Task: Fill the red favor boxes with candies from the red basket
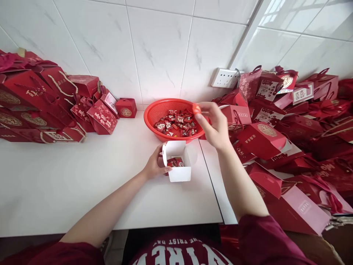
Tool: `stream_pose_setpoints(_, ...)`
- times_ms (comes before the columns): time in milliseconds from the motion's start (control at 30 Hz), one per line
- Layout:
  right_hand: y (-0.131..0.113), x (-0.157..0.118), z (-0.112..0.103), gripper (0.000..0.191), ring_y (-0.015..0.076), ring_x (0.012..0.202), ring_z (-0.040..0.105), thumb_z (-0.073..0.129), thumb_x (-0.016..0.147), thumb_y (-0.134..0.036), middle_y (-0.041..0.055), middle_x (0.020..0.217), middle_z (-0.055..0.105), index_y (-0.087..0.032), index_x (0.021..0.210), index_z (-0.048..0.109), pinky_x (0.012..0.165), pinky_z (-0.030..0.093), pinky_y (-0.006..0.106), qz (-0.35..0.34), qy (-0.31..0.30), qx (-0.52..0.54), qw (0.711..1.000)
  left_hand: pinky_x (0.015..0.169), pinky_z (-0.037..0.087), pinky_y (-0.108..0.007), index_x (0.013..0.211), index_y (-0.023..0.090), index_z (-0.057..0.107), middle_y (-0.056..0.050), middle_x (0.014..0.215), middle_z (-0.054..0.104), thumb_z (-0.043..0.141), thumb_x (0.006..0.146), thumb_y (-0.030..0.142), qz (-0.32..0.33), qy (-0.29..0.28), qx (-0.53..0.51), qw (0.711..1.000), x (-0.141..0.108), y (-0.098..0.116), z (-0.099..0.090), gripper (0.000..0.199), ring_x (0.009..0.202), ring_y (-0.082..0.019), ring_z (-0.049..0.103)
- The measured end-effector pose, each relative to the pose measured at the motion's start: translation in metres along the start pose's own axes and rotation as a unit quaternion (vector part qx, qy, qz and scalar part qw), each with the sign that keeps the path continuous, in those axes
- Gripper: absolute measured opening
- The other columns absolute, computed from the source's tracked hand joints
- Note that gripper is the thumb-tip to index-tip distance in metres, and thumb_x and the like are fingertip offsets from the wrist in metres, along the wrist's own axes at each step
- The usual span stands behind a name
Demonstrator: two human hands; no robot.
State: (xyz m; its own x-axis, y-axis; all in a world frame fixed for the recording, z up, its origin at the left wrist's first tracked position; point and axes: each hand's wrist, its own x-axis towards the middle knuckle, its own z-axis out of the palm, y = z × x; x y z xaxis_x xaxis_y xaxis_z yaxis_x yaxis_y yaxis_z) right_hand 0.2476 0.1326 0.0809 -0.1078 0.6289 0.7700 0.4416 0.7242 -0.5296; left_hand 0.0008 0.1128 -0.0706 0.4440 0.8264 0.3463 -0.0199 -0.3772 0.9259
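My left hand (156, 164) grips the left side of a small open box (180, 174), its white inside and raised flaps facing me. A few red wrapped candies (175, 162) lie at the bottom of that box. Above the right rim of a red plastic basket (150, 119), my right hand (216, 123) pinches an orange-red wrapped candy (196, 108) between thumb and fingers. Many red-wrapped candies (179, 119) are spread inside the basket, which stands just behind the box.
Red gift boxes with rope handles (33, 95) are stacked at the left, with a small closed red box (126, 107) beside them. A large pile of red gift boxes (264, 136) fills the right. A power socket (224, 78) is on the tiled wall behind the white table (82, 176).
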Motion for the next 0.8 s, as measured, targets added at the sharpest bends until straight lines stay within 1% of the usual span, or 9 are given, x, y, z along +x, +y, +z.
stream_pose_setpoints(67, -0.019, -0.023, -0.006, 0.025, 0.0211, 0.100, 0.066, 0.054, 0.100, -0.040, 0.0062, 0.111, 0.066, -0.026, 0.120, 0.058, 0.089, 0.054, 0.037, 0.000, 0.050, 0.031, 0.998, 0.103, 0.047, -0.050, 0.149, 0.025, 0.035, -0.014, 0.141, 0.054, 0.083, 0.070, 0.049, 0.005, 0.001, -0.005, 1.000, 0.001, 0.000, 0.001, 0.096, 0.126, -0.036, 0.055)
stream_pose_setpoints(167, -0.025, -0.058, -0.001, 0.028, 0.0251, 0.110, 0.063, 0.057, 0.098, -0.041, 0.0086, 0.118, 0.065, -0.026, 0.122, 0.059, 0.095, 0.053, 0.043, 0.012, -0.094, 0.001, 0.995, 0.106, 0.045, -0.051, 0.151, 0.026, 0.033, -0.014, 0.146, 0.050, 0.082, 0.070, 0.050, 0.006, 0.000, 0.003, 1.000, 0.002, 0.003, 0.001, 0.097, 0.129, -0.037, 0.053)
stream_pose_setpoints(233, -0.016, -0.077, 0.006, 0.032, 0.0282, 0.124, 0.056, 0.054, 0.100, -0.040, 0.0114, 0.133, 0.059, -0.026, 0.128, 0.056, 0.104, 0.048, 0.048, 0.027, -0.145, -0.032, 0.988, 0.108, 0.043, -0.052, 0.154, 0.025, 0.030, -0.015, 0.151, 0.045, 0.080, 0.073, 0.053, 0.004, -0.027, 0.008, 1.000, 0.002, 0.008, -0.002, 0.099, 0.134, -0.038, 0.049)
stream_pose_setpoints(300, -0.005, -0.093, 0.009, 0.030, 0.0284, 0.130, 0.052, 0.048, 0.102, -0.038, 0.0125, 0.138, 0.054, -0.026, 0.129, 0.054, 0.108, 0.044, 0.051, 0.041, -0.110, -0.045, 0.992, 0.113, 0.038, -0.053, 0.156, 0.025, 0.027, -0.015, 0.157, 0.038, 0.071, 0.081, 0.057, 0.006, -0.053, 0.024, 0.998, -0.001, 0.014, -0.008, 0.093, 0.141, -0.039, 0.041)
stream_pose_setpoints(400, 0.012, -0.111, 0.006, 0.026, 0.0280, 0.125, 0.054, 0.043, 0.104, -0.036, 0.0127, 0.132, 0.057, -0.025, 0.124, 0.055, 0.106, 0.045, 0.052, 0.058, -0.018, -0.031, 0.998, 0.118, 0.031, -0.053, 0.157, 0.027, 0.027, -0.012, 0.160, 0.034, 0.050, 0.096, 0.047, 0.019, -0.033, 0.095, 0.995, -0.007, 0.025, -0.022, 0.069, 0.146, -0.035, 0.035)
stream_pose_setpoints(500, 0.023, -0.123, -0.002, 0.028, 0.0279, 0.121, 0.057, 0.041, 0.104, -0.038, 0.0126, 0.128, 0.059, -0.025, 0.124, 0.054, 0.101, 0.049, 0.051, 0.091, 0.026, 0.006, 0.995, 0.116, 0.035, -0.053, 0.153, 0.029, 0.036, -0.010, 0.153, 0.043, 0.048, 0.096, 0.030, 0.046, -0.002, 0.196, 0.980, -0.013, 0.040, -0.032, 0.058, 0.143, -0.031, 0.040)
stream_pose_setpoints(600, 0.030, -0.128, -0.005, 0.029, 0.0271, 0.119, 0.058, 0.042, 0.103, -0.040, 0.0120, 0.129, 0.059, -0.025, 0.125, 0.055, 0.100, 0.050, 0.050, 0.140, 0.060, 0.049, 0.987, 0.114, 0.039, -0.053, 0.148, 0.028, 0.043, -0.010, 0.148, 0.047, 0.051, 0.093, 0.023, 0.078, 0.041, 0.260, 0.962, -0.013, 0.055, -0.034, 0.055, 0.140, -0.031, 0.043)
stream_pose_setpoints(700, 0.031, -0.130, -0.003, 0.034, 0.0282, 0.125, 0.055, 0.043, 0.103, -0.043, 0.0118, 0.136, 0.057, -0.026, 0.130, 0.054, 0.105, 0.047, 0.052, 0.180, 0.095, 0.074, 0.976, 0.114, 0.040, -0.054, 0.149, 0.026, 0.041, -0.012, 0.150, 0.044, 0.050, 0.096, 0.030, 0.093, 0.088, 0.229, 0.965, -0.010, 0.062, -0.030, 0.054, 0.141, -0.032, 0.041)
stream_pose_setpoints(800, 0.029, -0.137, 0.004, 0.038, 0.0287, 0.128, 0.054, 0.037, 0.104, -0.047, 0.0121, 0.137, 0.055, -0.027, 0.134, 0.050, 0.106, 0.046, 0.054, 0.188, 0.101, 0.101, 0.972, 0.117, 0.034, -0.059, 0.156, 0.022, 0.029, -0.017, 0.158, 0.032, 0.052, 0.094, 0.048, 0.114, 0.034, 0.194, 0.974, -0.009, 0.055, -0.023, 0.070, 0.147, -0.037, 0.032)
